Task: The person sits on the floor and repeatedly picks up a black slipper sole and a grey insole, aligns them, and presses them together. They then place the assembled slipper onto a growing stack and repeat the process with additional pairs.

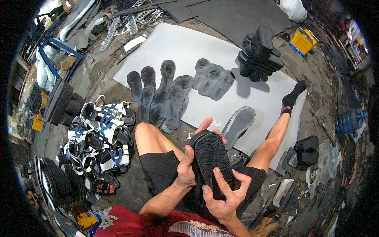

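A black shoe sole, its wavy tread facing up, is held over my lap. My left hand grips its left side, the thumb along the edge and fingertips showing past the far end. My right hand holds the near end, with the index finger on the tread and the thumb at the lower left edge. What lies under the sole is hidden. Just beyond it, a single grey insole-shaped piece rests on a white sheet. Further left, several dark sole pieces overlap, and three more lie side by side.
A tall stack of black soles stands on the sheet's far right. White-and-blue sandals are heaped at my left, beside stacked soles. My outstretched leg crosses the sheet. A yellow box and a blue water jug sit right.
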The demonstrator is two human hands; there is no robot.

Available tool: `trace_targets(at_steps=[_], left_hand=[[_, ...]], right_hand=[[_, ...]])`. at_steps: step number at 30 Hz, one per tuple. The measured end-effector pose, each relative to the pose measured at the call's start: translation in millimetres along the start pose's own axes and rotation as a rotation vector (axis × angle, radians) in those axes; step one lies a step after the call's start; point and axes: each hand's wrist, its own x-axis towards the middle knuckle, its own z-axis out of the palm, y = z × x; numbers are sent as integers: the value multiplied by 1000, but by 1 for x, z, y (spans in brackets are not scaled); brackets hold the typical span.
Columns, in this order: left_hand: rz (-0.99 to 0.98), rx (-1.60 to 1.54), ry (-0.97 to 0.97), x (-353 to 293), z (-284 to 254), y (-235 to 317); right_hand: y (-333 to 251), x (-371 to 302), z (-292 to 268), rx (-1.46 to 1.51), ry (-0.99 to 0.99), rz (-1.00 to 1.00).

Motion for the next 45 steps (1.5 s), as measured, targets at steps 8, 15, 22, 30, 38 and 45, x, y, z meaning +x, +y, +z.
trace_targets(at_steps=[8,15,22,30,38,45], left_hand=[[-23,-39,-37,0,-1,-4],[-14,-22,-41,1,-4,-5],[-11,-2,-33,3,-3,-5],[-9,66,28,3,-2,-5],[10,11,48,7,-2,-6],[91,5,169,18,-22,7]], right_hand=[[1,-1,3,-29,19,21],[3,-2,5,-27,10,31],[2,3,4,2,-10,31],[0,10,4,22,-67,33],[6,11,7,43,-140,85],[33,11,5,644,-207,456]])
